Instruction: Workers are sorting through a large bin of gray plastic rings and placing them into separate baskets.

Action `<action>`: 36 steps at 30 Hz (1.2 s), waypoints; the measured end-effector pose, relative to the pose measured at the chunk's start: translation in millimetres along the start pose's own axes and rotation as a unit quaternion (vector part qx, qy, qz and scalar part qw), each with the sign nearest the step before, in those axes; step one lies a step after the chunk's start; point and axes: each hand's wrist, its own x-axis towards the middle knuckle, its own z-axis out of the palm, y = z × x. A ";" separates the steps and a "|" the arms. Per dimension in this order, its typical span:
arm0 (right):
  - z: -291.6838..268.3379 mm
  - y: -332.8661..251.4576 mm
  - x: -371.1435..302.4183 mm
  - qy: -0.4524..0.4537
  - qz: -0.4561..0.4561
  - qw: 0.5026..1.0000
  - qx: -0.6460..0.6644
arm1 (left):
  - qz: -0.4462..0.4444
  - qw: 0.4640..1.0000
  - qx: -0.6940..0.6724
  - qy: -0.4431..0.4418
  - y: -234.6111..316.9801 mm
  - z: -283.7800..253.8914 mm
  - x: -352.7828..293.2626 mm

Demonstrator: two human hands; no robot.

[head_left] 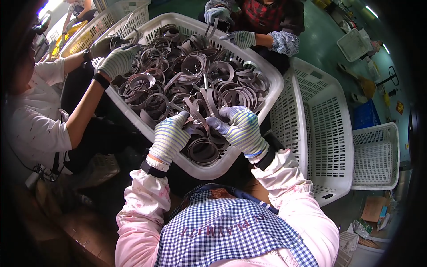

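Note:
Both my hands wear striped knit gloves and are over the near end of a large white plastic crate [217, 171] heaped with loops. My left hand [170, 139] has its fingers closed at the left side of a grey-brown flat band loop [195, 114] with metal fittings. On the other side, my right hand [243, 132] pinches the same band between thumb and fingers. My fingertips partly hide where they grip it. Around them lie many similar loops [201, 150], tangled together, some with shiny metal pieces.
A co-worker at the left has gloved hands [118, 61] over the loops. Another across the crate holds a metal-looking loop [211, 28] in gloved hands. White slatted crates [330, 133] stand at the right, a smaller one [376, 155] beyond. Cardboard and bags [372, 209] lie lower right.

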 end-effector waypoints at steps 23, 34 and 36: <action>-7.0 21.5 1.9 -0.020 0.259 0.869 0.420 | 0.014 0.992 -0.122 -0.008 -8.0 -2.7 -1.3; -7.0 19.5 -1.9 -0.125 0.301 0.818 0.473 | 0.014 0.995 -0.101 -0.011 -5.4 -7.7 -2.4; -7.2 23.3 -2.0 -0.132 0.309 0.808 0.484 | 0.012 0.995 -0.100 -0.013 -3.5 -7.5 -3.1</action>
